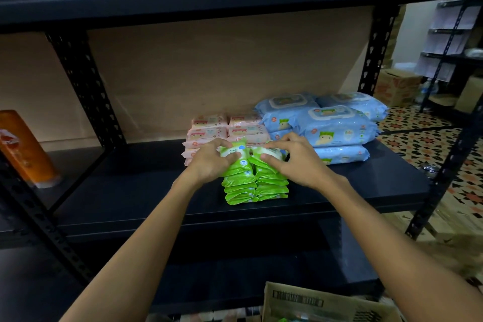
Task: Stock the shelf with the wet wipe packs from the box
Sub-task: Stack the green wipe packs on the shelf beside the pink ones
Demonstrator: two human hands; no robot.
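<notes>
Green packs [254,185]: two side-by-side stacks near the front middle of the shelf [146,188], flat, one upon another, the stacks touching; top pack of each stack tilted and lifted at its far end.
Left hand [210,162]: on the top pack of the left stack; thumb on the near face, fingers curled over the far edge, grasping that pack.
Right hand [292,159]: on the top pack of the right stack; thumb pressed on the near face, fingers curled over the top, grasping that pack.
Pink packs [224,129]: two columns, stacked flat, just behind and left of the green packs; the lower ones partly hidden by the left hand.
Blue packs [334,131]: larger, with flip lids on top; stacked in piles at the right end of the shelf, just beside the pink packs and behind the right hand; front pile nearest the shelf's right edge.
Shelf: dark board on a black slotted metal frame; brown backing panel behind; a further dark board above and one below.
Orange bottle [22,149]: upright, tilted slightly, on the neighbouring bay at far left, well apart from the packs; label blurred.
Box [326,303]: cardboard, open flap with a barcode label, at the bottom edge below the right forearm; something green shows inside.
Floor [428,144]: patterned tiles, at right beyond the frame; another cardboard carton [397,86] and a second rack [449,42] stand farther back.
</notes>
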